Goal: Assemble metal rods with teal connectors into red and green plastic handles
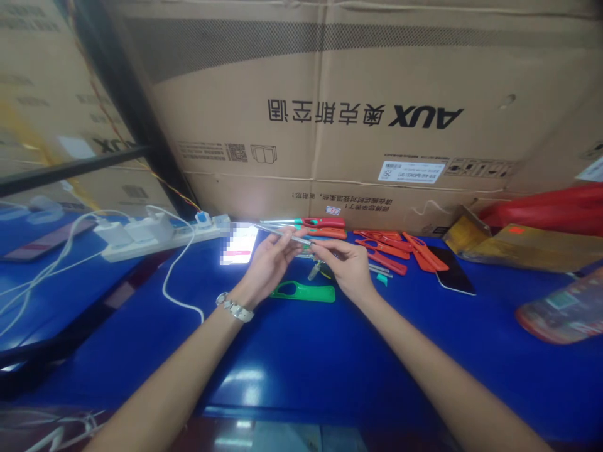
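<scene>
A thin silvery metal tube (300,239) slants across in front of me, held between both hands. My left hand (269,260), with a watch on its wrist, has its fingers closed around the middle of the tube. The fingertips of my right hand (348,267) pinch the tube's near end; any small part between them is hidden. Below my hands lies a green plastic handle shell (320,293) of a long-necked lighter. Just behind are long-necked lighters, one with a red and green handle (325,222). A small clear part (313,271) is beneath my right fingers.
Orange-red handle shells (384,243) and a dark phone (455,276) lie to the right, near a bottle (565,307). Left stand a lit phone (240,242) and a white power strip (160,238) with cables. A large cardboard box (301,75) walls off the blue table's back (301,358).
</scene>
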### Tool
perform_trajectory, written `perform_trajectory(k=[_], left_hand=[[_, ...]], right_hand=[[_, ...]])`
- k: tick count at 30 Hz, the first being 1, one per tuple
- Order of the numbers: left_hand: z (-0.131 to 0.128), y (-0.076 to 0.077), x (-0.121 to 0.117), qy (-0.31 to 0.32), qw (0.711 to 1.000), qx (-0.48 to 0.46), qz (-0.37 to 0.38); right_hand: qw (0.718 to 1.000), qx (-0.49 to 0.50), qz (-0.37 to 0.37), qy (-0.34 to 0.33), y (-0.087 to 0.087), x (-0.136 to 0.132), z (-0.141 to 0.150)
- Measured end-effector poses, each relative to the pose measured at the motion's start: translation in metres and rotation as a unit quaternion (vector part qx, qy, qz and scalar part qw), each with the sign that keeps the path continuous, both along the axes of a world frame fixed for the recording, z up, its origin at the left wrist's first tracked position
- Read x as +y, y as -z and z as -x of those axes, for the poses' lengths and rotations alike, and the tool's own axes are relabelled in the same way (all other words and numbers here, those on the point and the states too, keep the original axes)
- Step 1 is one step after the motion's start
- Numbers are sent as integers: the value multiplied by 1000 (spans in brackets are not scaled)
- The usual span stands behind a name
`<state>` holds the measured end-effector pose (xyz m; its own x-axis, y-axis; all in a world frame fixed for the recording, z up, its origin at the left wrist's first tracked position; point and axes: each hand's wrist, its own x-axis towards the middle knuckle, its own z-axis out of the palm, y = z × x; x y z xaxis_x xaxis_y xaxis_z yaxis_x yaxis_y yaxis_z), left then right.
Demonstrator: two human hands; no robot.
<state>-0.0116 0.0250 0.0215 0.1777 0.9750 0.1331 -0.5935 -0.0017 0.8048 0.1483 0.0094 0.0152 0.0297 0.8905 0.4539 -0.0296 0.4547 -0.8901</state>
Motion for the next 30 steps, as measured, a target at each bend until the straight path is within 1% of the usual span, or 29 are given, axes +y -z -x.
perform_trajectory(k=[3, 8, 10, 14, 18, 21, 24, 30], left_hand=[[1, 0, 0, 20, 1000, -5, 1], [4, -2, 0, 29, 999, -23, 12], [5, -2, 0, 33, 999, -23, 19], [5, -2, 1, 22, 999, -25, 32], [3, -2, 1, 8, 999, -17, 40], [3, -2, 0, 9, 999, -21, 34], [3, -1, -1, 16, 999, -19, 23], [4, 1, -1, 20, 1000, -8, 8]], right_hand=[[1000, -15, -14, -9, -3, -4, 1], [998, 12, -24, -57, -9, -7, 2], [998, -1, -37, -53, -10, -8, 3], [998, -35, -51, -22, -8, -10, 4], [998, -56, -37, 5, -5, -8, 0], [997, -68, -22, 13, -4, -6, -3], [998, -67, -16, 7, -2, -5, -4], [998, -53, 15, -30, -3, -6, -4]])
